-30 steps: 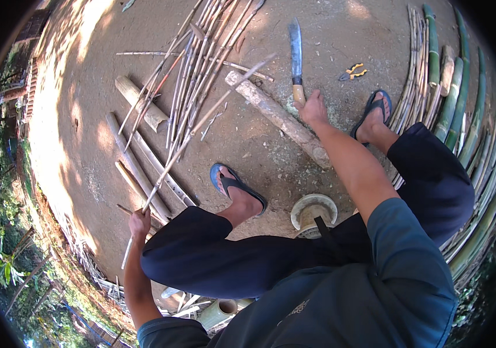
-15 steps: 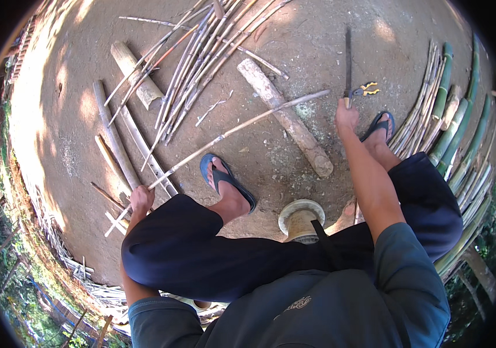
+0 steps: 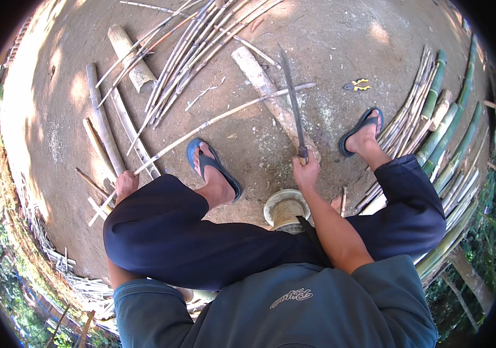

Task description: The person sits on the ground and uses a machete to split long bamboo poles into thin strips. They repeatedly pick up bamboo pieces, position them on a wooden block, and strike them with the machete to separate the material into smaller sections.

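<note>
My left hand [image 3: 126, 185] is closed round a thin bamboo pole [image 3: 210, 123] near its lower end, beside my left knee. The pole slants up to the right, its far end over a thick log [image 3: 259, 80] lying on the ground. In front of me my right hand [image 3: 306, 173] grips the handle of a machete [image 3: 292, 95]. Its long dark blade points away from me and passes over the log and close to the pole's far end; whether the blade touches the pole I cannot tell.
Pliers with yellow handles [image 3: 356, 84] lie right of the log. Far ahead is a heap of thin bamboo poles [image 3: 193, 55]. More thin poles [image 3: 409, 104] and green bamboo [image 3: 433, 87] lie at the right. A pale round stand [image 3: 285, 204] is between my legs.
My right hand has moved left and nearer to me with the machete, from beside the pliers to over the log. My left hand still grips the pole. The whole view has shifted slightly.
</note>
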A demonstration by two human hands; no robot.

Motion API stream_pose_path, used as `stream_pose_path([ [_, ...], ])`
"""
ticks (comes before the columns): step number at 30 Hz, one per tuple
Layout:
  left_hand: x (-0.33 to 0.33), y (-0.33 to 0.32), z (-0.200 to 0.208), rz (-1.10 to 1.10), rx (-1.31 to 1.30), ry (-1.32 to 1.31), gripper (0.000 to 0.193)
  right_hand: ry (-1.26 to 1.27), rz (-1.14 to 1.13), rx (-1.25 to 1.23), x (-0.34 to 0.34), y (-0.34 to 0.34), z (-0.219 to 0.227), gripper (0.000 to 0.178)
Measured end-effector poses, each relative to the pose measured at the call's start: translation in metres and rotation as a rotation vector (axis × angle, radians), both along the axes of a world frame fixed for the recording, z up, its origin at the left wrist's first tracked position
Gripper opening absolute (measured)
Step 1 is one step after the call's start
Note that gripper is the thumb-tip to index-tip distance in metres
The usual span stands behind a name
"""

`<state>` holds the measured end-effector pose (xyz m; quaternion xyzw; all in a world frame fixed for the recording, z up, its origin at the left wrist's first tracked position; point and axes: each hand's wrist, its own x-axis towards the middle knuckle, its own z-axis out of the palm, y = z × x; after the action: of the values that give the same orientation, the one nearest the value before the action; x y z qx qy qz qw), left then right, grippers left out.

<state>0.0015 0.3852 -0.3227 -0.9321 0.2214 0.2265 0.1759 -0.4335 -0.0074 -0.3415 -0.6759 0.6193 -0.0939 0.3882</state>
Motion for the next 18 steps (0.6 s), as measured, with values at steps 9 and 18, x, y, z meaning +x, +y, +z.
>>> stream_pose_path([
  [9,-0.001,-0.017,-0.013,-0.016,-0.061,0.030,0.039,0.069,0.024,0.014,0.006,0.031,-0.010,0.019],
  [18,0.000,-0.016,-0.015,-0.049,-0.103,-0.031,0.044,-0.572,-0.070,-0.249,0.080,-0.029,0.045,0.006],
])
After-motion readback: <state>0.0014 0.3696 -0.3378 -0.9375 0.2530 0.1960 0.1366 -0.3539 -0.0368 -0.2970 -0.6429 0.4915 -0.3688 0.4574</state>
